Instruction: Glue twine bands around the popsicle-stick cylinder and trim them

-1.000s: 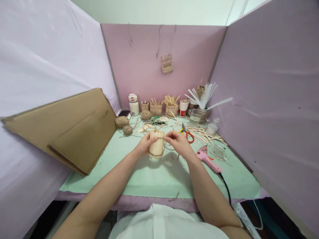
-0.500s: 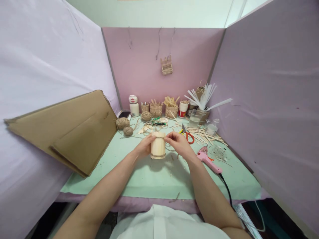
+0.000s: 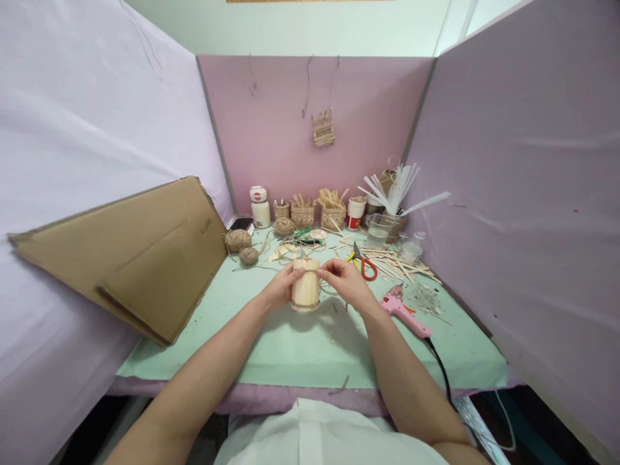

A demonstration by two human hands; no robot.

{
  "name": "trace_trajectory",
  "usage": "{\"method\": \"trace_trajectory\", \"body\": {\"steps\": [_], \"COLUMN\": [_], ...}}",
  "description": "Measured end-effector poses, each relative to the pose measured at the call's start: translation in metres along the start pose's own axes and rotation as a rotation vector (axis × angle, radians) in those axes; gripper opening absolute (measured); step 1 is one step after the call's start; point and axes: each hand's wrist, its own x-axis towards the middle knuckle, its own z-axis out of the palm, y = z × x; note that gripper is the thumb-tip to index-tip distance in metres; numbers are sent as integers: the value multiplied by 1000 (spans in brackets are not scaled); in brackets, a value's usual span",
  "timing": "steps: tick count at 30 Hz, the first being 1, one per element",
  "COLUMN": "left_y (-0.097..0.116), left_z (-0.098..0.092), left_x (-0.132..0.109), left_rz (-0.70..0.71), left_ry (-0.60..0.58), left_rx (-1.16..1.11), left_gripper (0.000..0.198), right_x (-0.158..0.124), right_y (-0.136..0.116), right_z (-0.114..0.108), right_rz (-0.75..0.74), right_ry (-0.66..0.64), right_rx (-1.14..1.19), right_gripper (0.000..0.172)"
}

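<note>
A small cylinder of upright craft sticks [image 3: 306,290], bound with twine at top and bottom, stands on the green mat [image 3: 300,349]. My left hand [image 3: 281,285] wraps around its left side. At the cylinder's upper right rim my right hand [image 3: 345,281] pinches a thin strand of twine with thumb and forefinger. Loose twine trails behind the cylinder.
Red-handled scissors [image 3: 364,262], a pink glue gun [image 3: 403,312] with a black cord and scattered sticks [image 3: 394,263] lie right. Twine balls [image 3: 237,239] sit left beside a leaning cardboard sheet [image 3: 140,252]. Jars and stick baskets [image 3: 333,213] line the back wall.
The stick cylinder has been turned slightly and lowered onto the mat between my hands. Both hands stay on it, almost in place.
</note>
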Motion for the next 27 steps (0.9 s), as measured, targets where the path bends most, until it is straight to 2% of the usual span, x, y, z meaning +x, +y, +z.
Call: {"method": "trace_trajectory", "body": {"steps": [6,10,14,17,22,27], "left_y": [0,-1,-2,-1,6,15], "left_z": [0,-2,-2,-2,-5,-8], "left_x": [0,1,1,1,2,0], "left_rz": [14,9,1,12,176,320], "left_ry": [-32,-21,-71,-42,11,23], "left_rx": [-43,-53,-38,-13,14,-3], "left_gripper": [46,52,52,50,54,60], "right_x": [-1,0,0,-2,-15,-40], "right_y": [-2,0,0,-3,-12,-29], "right_z": [-3,-4,-4,-5,-9,-11], "right_rz": [4,11,1,-1,-5,-66], "right_ry": [10,5,14,12,-41,-170], "right_rx": [14,15,17,17,-3,-180], "right_gripper": [28,28,28,29,25,22]}}
